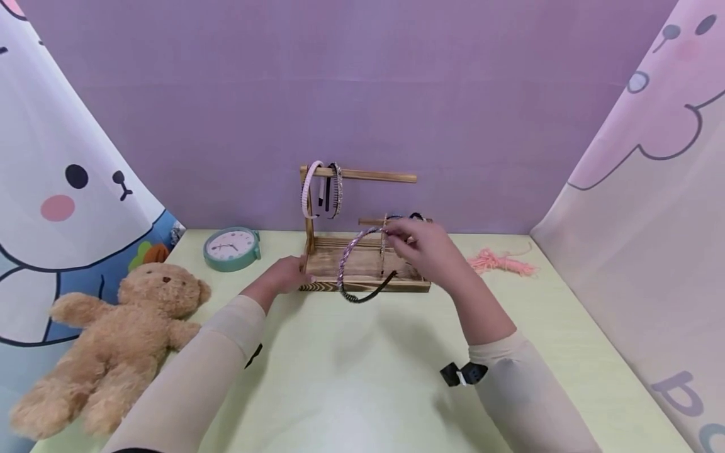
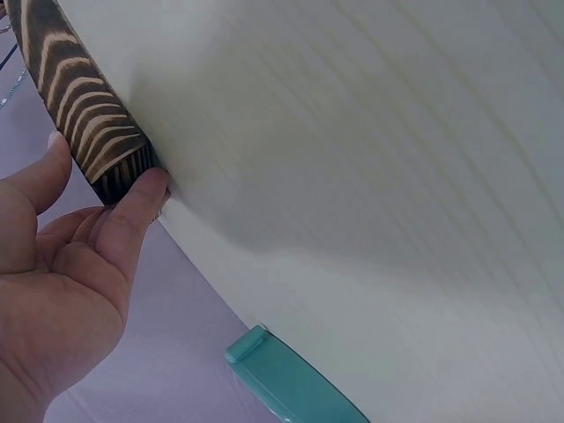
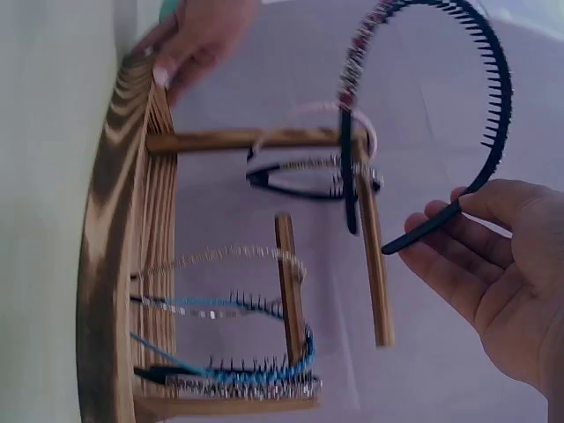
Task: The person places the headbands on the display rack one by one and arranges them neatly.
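Observation:
A wooden headband rack [image 1: 365, 287] stands on the table, with a tall bar and a lower bar over a slatted base. My left hand [image 1: 283, 277] grips the base's left end, thumb on one face and fingers on the other [image 2: 79, 273]. Between thumb and fingers, my right hand [image 1: 425, 248] pinches one end of a glittery headband [image 1: 342, 269] with black comb teeth [image 3: 505, 88], held in front of the rack. A pale pink headband [image 1: 306, 192] and a dark toothed one [image 1: 338, 189] hang on the tall bar. Several more, one blue [image 3: 304, 352], hang on the lower bar.
Left of the rack sits a teal clock [image 1: 232, 249]. A tan teddy bear [image 1: 127, 343] lies along the table's left side. Pink yarn [image 1: 501, 262] lies to the right of the rack. A purple cloth [image 1: 362, 94] hangs behind, with printed curtains [image 1: 640, 251] at the sides.

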Demonstrator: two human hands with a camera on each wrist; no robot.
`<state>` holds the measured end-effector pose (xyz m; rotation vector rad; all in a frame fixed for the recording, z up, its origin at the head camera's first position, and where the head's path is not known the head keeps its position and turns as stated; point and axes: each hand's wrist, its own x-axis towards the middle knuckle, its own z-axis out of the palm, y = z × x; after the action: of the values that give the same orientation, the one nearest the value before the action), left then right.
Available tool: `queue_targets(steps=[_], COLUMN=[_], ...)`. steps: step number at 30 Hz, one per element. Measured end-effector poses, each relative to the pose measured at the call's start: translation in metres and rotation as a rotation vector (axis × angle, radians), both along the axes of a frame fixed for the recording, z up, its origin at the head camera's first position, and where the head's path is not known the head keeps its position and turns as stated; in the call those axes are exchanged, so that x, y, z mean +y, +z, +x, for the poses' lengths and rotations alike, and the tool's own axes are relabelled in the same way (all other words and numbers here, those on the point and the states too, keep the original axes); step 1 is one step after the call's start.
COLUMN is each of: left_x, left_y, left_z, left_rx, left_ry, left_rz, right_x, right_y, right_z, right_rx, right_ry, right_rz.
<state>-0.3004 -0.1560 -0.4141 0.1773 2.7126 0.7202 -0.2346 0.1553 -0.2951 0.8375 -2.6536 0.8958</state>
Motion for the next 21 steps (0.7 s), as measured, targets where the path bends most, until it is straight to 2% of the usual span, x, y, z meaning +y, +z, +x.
queue_targets(steps=[3, 6, 9, 12, 16, 21], left_x=[0.0, -0.001, -0.001, -0.001, -0.001, -0.001], left_y=[-0.002, -0.002, -0.002, -0.003, -0.004, -0.005], left_z=[0.0, 0.0, 0.0, 0.0, -0.001, -0.003], left_rx=[-0.004, -0.005, 0.001, 0.009, 0.016, 0.019], left_ry=[0.007, 0.004, 0.003, 0.001, -0.003, -0.001], left_rz=[0.008, 0.013, 0.009, 0.006, 0.006, 0.002], right_x=[0.011, 0.022, 0.032, 0.041, 0.051, 0.052], right_y=[0.004, 0.009, 0.014, 0.02, 0.024, 0.021], right_z=[-0.016, -0.035, -0.057, -0.078, -0.104, -0.128], right_rx=[-0.035, -0.101, -0.149, -0.144, -0.144, -0.204], right_ry=[-0.076, -0.147, -0.178, -0.207, -0.291, -0.37], right_rz=[-0.068, -0.188, -0.346, -0.463, -0.505, -0.53])
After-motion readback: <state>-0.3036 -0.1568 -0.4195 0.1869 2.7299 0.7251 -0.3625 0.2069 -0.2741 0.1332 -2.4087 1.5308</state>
